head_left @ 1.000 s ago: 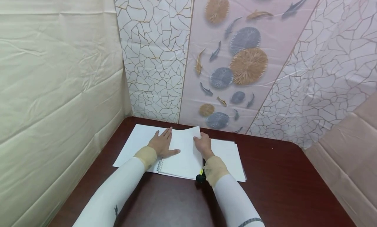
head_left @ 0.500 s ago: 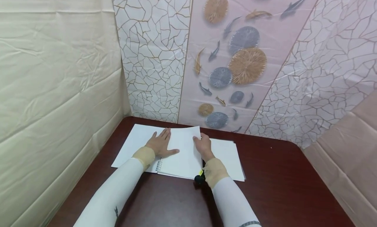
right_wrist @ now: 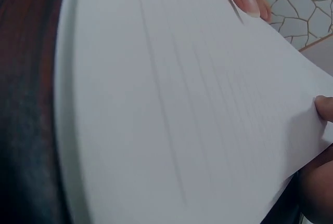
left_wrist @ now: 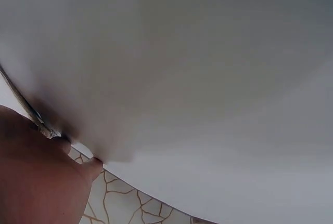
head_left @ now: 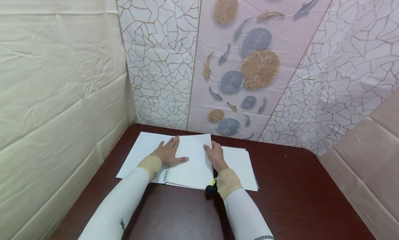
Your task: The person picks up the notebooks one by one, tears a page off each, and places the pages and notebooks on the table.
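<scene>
A spiral-bound notebook [head_left: 191,170] lies spread on the table, its white pages on both sides of the wire binding [head_left: 167,173]. My left hand [head_left: 169,154] rests with spread, straight fingers across the binding area, its thumb reaching over the right-hand page. At that page's upper right edge my right hand [head_left: 215,154] pinches the paper, which lifts a little there. In the right wrist view faint ruled lines show on the page [right_wrist: 171,104], with the right thumb [right_wrist: 325,107] on its edge. The left wrist view shows part of the left hand [left_wrist: 47,182] beside blurred white paper.
More white paper with a thin dark edge [head_left: 240,169] lies right of the notebook. A small dark round object [head_left: 210,190] with a yellow mark sits below the right wrist. The dark red table [head_left: 296,184] meets patterned cloth walls [head_left: 162,77] behind.
The page's upper edge, wavy a second ago, now runs straighter. Both hands keep their places on the notebook, while the whole head view shifts slightly.
</scene>
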Tool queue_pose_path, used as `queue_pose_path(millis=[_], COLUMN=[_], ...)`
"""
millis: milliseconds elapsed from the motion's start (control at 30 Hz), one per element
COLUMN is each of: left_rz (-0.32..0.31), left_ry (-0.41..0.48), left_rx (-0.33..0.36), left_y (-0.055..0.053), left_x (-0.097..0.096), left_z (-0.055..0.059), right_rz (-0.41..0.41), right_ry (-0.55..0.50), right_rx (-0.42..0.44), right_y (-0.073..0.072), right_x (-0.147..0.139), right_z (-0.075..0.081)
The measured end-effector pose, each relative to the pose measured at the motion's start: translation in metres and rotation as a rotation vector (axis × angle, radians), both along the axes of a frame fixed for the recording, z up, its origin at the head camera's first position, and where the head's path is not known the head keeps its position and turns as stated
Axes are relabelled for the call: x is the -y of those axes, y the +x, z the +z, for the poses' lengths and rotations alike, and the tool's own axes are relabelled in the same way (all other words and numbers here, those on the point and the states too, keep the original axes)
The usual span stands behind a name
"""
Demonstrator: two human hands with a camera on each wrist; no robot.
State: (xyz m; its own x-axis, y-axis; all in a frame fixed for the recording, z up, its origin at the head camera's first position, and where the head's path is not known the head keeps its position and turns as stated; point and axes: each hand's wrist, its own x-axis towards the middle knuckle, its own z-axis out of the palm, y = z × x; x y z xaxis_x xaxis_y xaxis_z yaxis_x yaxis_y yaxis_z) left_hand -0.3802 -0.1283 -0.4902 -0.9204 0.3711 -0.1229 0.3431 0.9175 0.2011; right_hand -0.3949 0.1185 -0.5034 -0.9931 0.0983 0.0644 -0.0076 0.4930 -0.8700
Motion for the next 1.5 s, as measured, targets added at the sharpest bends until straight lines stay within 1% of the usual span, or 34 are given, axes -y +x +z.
queue_pose_path(millis=[67, 100, 200, 333, 600, 967, 1067, 1167, 1200, 1300, 1400, 1433, 1500], left_rz=[0.0, 0.001, 0.001, -0.004, -0.009, -0.033, -0.034, -0.023, -0.024, -0.02, -0.023, -0.018, -0.021], left_ry=[-0.009, -0.029, -0.049, -0.048, -0.037, -0.033, -0.026, -0.029, -0.01, 0.01, 0.037, 0.021, 0.009], left_rx=[-0.002, 0.003, -0.003, -0.007, -0.012, -0.005, -0.001, 0.003, -0.011, -0.019, -0.059, -0.055, -0.069], left_y=[0.0, 0.001, -0.001, -0.003, -0.001, -0.003, -0.003, -0.003, -0.006, -0.006, -0.009, -0.007, -0.007], left_x=[0.0, 0.0, 0.001, 0.002, -0.001, -0.002, -0.002, -0.003, -0.002, -0.001, 0.0, 0.0, 0.0], left_z=[-0.001, 0.001, -0.004, -0.007, -0.006, -0.007, -0.007, -0.005, -0.01, -0.008, -0.015, -0.011, -0.012], right_rz=[0.001, 0.002, 0.009, 0.019, 0.042, 0.061, 0.05, 0.053, 0.053, 0.055, 0.055, 0.065, 0.089], right_ry=[0.001, 0.002, 0.0, -0.011, -0.045, -0.152, -0.167, -0.166, -0.165, -0.172, -0.162, -0.152, -0.129], right_rx=[-0.003, -0.004, -0.008, -0.009, -0.003, 0.001, 0.003, 0.022, 0.032, 0.078, 0.11, 0.115, 0.122], right_y=[0.001, 0.001, 0.002, 0.002, 0.003, 0.006, 0.009, 0.014, 0.016, 0.025, 0.037, 0.041, 0.048], right_x=[-0.001, -0.001, -0.003, -0.004, -0.011, -0.016, -0.015, -0.013, -0.012, -0.009, -0.006, -0.005, -0.005], right_z=[-0.001, -0.001, -0.002, -0.004, -0.005, -0.004, -0.001, 0.005, 0.009, 0.02, 0.031, 0.034, 0.037])
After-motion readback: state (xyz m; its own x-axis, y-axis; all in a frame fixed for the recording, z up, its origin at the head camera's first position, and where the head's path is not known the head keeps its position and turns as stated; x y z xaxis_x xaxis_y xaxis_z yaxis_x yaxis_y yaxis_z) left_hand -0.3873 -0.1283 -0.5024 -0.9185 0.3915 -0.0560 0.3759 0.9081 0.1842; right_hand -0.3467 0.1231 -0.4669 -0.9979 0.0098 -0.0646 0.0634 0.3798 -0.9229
